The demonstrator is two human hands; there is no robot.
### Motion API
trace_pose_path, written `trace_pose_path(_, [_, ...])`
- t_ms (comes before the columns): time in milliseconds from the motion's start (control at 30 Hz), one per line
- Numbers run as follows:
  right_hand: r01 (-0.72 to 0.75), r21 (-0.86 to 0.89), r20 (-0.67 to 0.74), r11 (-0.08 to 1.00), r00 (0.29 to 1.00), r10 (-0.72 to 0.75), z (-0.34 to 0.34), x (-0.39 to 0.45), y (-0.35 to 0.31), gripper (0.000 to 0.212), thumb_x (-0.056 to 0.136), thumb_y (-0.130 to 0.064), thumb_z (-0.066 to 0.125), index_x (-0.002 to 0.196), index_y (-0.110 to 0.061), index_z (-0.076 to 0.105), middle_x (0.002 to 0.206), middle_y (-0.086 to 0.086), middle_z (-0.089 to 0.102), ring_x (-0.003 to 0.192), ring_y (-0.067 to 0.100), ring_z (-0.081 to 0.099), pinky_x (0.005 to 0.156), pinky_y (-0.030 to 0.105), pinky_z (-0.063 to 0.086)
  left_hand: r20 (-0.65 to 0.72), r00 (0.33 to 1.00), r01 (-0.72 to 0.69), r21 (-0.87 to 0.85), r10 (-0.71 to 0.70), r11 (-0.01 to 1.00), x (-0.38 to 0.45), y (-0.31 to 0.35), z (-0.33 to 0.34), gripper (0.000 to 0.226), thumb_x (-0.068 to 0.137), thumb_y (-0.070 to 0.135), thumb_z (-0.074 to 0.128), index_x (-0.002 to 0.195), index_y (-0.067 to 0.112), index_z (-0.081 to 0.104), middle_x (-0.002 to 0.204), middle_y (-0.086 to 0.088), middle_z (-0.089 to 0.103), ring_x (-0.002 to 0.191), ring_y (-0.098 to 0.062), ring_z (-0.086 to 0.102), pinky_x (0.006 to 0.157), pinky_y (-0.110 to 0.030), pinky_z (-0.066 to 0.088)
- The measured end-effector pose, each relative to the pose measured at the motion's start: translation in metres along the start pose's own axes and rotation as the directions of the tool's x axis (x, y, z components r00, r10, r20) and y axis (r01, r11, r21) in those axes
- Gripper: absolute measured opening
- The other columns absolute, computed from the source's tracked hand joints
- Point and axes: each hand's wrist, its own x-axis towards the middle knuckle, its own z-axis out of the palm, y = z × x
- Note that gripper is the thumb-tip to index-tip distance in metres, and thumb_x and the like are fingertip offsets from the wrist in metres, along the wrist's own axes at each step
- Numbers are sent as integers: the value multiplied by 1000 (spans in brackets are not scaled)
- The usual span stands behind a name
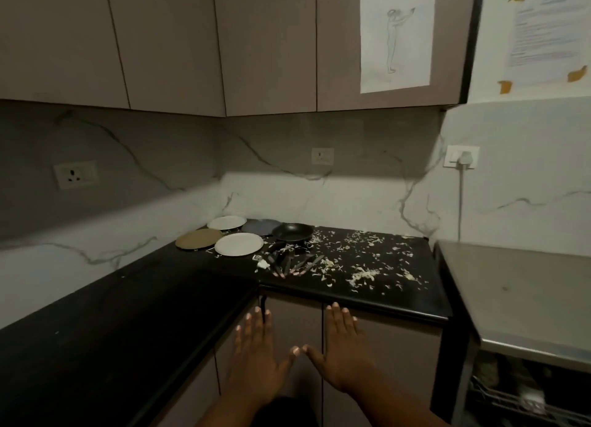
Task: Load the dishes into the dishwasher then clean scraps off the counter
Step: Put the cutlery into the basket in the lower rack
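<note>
Black L-shaped surface (128, 314) fills a dim kitchen corner under marble backsplash. Near that corner lie four plates: a tan plate (199, 238), two white plates (238, 244) (226, 223) and a grey plate (260, 226), with a black frying pan (292, 232) beside them and cutlery (292, 263) just in front. Pale scraps (363, 274) scatter rightward. Left hand (257, 356) and right hand (343, 353) hover spread flat before the cabinet doors, thumbs nearly touching, holding nothing.

Black counter (179, 302), smooth, faint sheen. Backsplash (319, 199) veined marble-look, polished. Cabinets (268, 42) matt laminate. Side table (524, 298) brushed steel. Pan (292, 232) dark, glossy. Plates (238, 244) matt. Paper sketch (396, 36) on cabinet door.
</note>
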Motion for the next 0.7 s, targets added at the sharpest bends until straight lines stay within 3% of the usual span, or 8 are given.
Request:
trace_pose_path(133, [-23,18,31,1000,999,22,14,68,2,113,66,-81,-7,151,-7,-9,159,10,-14,147,26,-14,116,36,-9,46,998,50,-34,-48,998,56,-10,20,127,43,88,-25,148,15,-19,153,-4,-29,143,-21,-23,109,-35,-23])
trace_pose_path(233, [-42,24,75,999,996,40,26,118,0,134,43,-85,-19,151,-7,-6,160,10,-10,147,26,-10,116,35,-6,95,991,93,-16,-91,996,107,-25,30,123,52,89,-13,152,16,-8,160,-8,-10,147,-24,-8,115,-41,-11])
trace_pose_path(267, [-39,-4,103,999,994,39,28,135,0,131,49,-88,-14,151,-7,-4,160,11,-8,147,27,-8,117,36,-4,123,988,96,-8,-94,995,128,-32,32,115,64,89,-1,153,16,-3,160,-8,-2,147,-24,1,116,-42,-6])
trace_pose_path(333, [-35,-98,163,995,985,50,28,176,0,106,80,-82,17,152,-6,3,160,13,2,147,29,0,118,39,3,141,986,95,-32,-89,995,174,-47,37,94,83,78,24,152,17,10,158,-7,17,143,-24,22,116,-42,12])
trace_pose_path(400, [-54,-148,145,988,987,75,22,223,0,82,89,-60,40,149,-7,22,154,15,26,143,30,22,115,40,17,115,991,79,-85,-69,993,225,-61,38,78,87,68,34,148,20,25,149,-5,35,133,-24,38,108,-38,31])
trace_pose_path(500, [-134,-123,74,983,987,144,9,286,-2,49,90,-51,44,126,-18,49,128,8,58,118,26,54,98,36,40,115,993,39,-145,-23,989,299,-76,43,57,88,59,43,133,24,43,134,-3,51,123,-25,48,98,-33,40])
trace_pose_path(600, [-245,9,43,970,969,244,5,336,2,34,94,-41,43,117,-21,57,119,3,63,109,20,60,89,32,46,147,989,1,-174,25,985,360,-77,53,43,89,54,44,114,21,54,121,-5,60,114,-25,55,89,-32,43])
trace_pose_path(700, [-333,94,69,938,942,327,16,373,14,29,95,-33,42,115,-21,60,117,2,63,107,19,61,87,31,47,182,982,-8,-203,46,979,403,-73,75,36,91,47,44,109,19,57,115,-4,63,110,-22,58,87,-30,43])
